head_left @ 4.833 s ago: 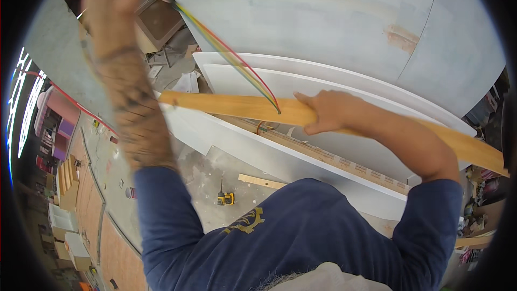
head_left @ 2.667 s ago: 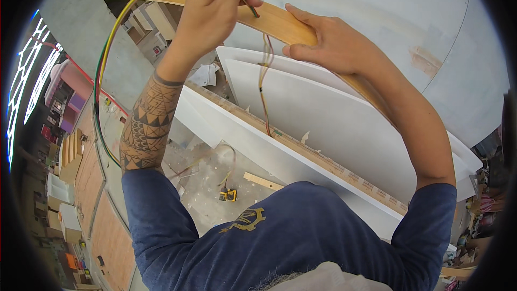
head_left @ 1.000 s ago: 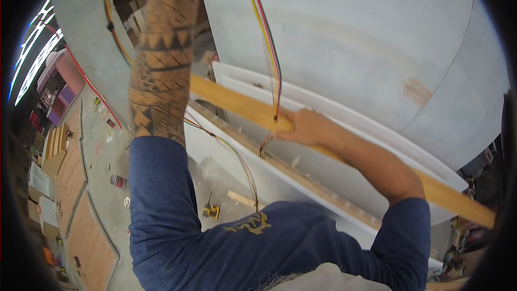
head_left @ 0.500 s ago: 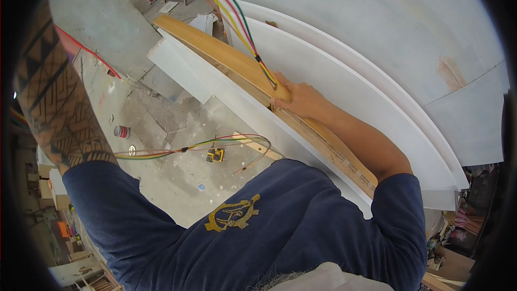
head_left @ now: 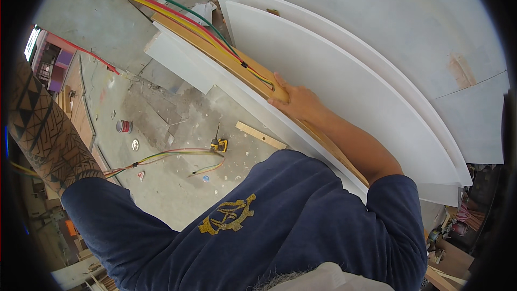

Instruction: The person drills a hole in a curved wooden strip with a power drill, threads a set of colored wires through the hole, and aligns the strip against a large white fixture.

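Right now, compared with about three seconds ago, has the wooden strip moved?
Yes, downward. Then, the right hand held the strip raised clear of the front panel; now it lies close along that panel's upper edge.

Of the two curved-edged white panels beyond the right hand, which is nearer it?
The inner panel: its broad face shows behind the right hand, while the outer panel shows only beyond the inner one's edge.

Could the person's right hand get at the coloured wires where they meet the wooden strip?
Probably yes: the right hand grips the wooden strip right beside where the wires meet it, and nothing visible stands between. It might need to loosen its hold.
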